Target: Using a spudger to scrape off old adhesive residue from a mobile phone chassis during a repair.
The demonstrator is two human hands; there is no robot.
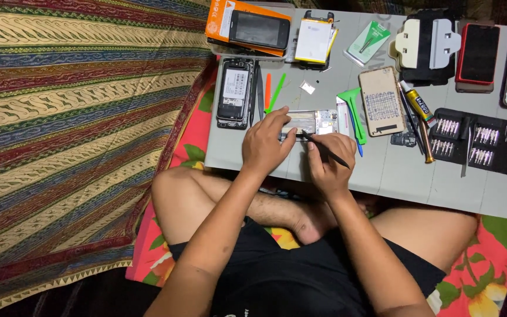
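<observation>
Counting what's on the grey worktop [394, 176]: one opened phone [311, 122] in the middle, one stripped phone [234, 92] upper left, two phones [477, 56] far right, one boxed phone [253, 28] up top, one battery [313, 40], and one screwdriver bit case [481, 142]. Left hand [265, 144] rests on the opened phone, fingers loosely curled, pressing it down. Right hand [327, 158] pinches a thin black tool [325, 150], tip at the phone's lower edge.

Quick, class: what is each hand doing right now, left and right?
Left hand: pressed on the opened phone, steadying it.
Right hand: closed around a thin black tool.
</observation>
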